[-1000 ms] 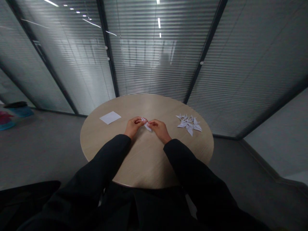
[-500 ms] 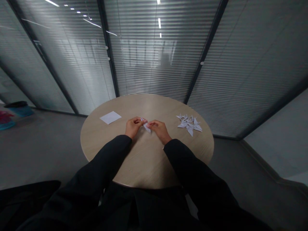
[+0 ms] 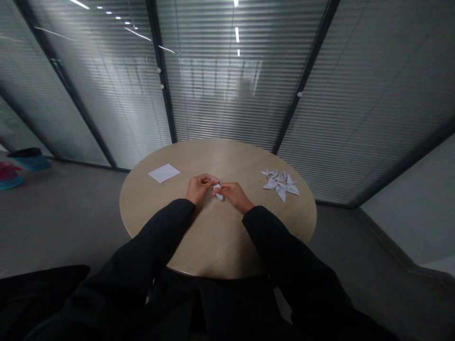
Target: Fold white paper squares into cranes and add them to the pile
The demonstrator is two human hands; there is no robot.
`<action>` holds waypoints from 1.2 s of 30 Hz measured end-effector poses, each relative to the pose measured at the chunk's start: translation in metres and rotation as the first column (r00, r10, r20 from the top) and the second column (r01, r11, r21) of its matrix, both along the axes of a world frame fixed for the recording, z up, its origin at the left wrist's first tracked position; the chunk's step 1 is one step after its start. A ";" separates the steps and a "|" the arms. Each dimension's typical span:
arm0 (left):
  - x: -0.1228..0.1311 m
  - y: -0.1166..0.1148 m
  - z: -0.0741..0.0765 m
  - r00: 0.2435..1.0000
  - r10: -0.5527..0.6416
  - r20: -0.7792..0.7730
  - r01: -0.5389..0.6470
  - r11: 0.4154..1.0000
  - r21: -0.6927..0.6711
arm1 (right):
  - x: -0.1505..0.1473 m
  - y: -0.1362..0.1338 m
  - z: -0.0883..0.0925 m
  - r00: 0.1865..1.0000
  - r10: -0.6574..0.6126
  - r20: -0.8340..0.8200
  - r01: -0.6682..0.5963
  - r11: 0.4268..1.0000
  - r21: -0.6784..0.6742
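Observation:
Over the middle of the round wooden table (image 3: 213, 241), my left hand (image 3: 199, 187) pinches the upper end of a small folded white paper (image 3: 219, 196). My right hand (image 3: 234, 194) grips the same paper from the right, its fingertips close to those of my left hand. Fingers cover much of the paper, so its exact shape is partly hidden. To the right lies a cluster of several white folded paper cranes (image 3: 280, 182). A stack or sheet of flat white paper (image 3: 164, 173) rests on the left of the table.
Behind the table stands a glass partition with blinds (image 3: 227, 113) and dark frames. On the floor at far left are a blue bin (image 3: 33, 162) and a second blue container with something pink (image 3: 9, 173). A dark chair-like shape (image 3: 42, 289) is at lower left.
My right fingers have shifted slightly left and across the folded paper, and the paper's lower end has turned a little. Both hands stay at the same place over the table.

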State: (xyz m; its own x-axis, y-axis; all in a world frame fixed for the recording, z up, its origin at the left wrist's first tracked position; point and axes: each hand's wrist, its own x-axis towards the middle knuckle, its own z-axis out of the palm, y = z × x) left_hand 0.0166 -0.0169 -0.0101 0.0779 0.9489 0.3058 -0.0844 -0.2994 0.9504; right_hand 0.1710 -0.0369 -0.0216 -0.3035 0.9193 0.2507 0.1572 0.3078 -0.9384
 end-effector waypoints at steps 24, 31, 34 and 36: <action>0.002 -0.018 0.011 0.997 0.071 -0.011 -0.070 0.990 0.122 | -0.001 -0.005 0.010 0.998 0.035 0.045 -0.037 0.999 0.034; 0.000 -0.014 0.008 0.983 0.171 -0.063 -0.161 0.977 0.141 | -0.001 -0.008 0.010 0.994 0.080 0.077 -0.082 0.997 0.016; -0.001 -0.009 0.003 0.971 0.214 -0.110 -0.195 0.968 0.155 | -0.001 -0.006 0.009 0.992 0.092 0.084 -0.092 0.996 -0.004; -0.002 -0.006 0.000 0.962 0.235 -0.139 -0.212 0.964 0.161 | -0.001 -0.005 0.007 0.991 0.103 0.082 -0.102 0.995 -0.017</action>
State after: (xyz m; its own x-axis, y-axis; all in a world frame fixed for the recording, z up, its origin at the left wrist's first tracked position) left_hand 0.0148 -0.0228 -0.0103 -0.0740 0.8944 0.4411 0.1458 -0.4278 0.8920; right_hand 0.1704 -0.0422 -0.0147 -0.4152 0.8852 0.2096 0.2028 0.3146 -0.9273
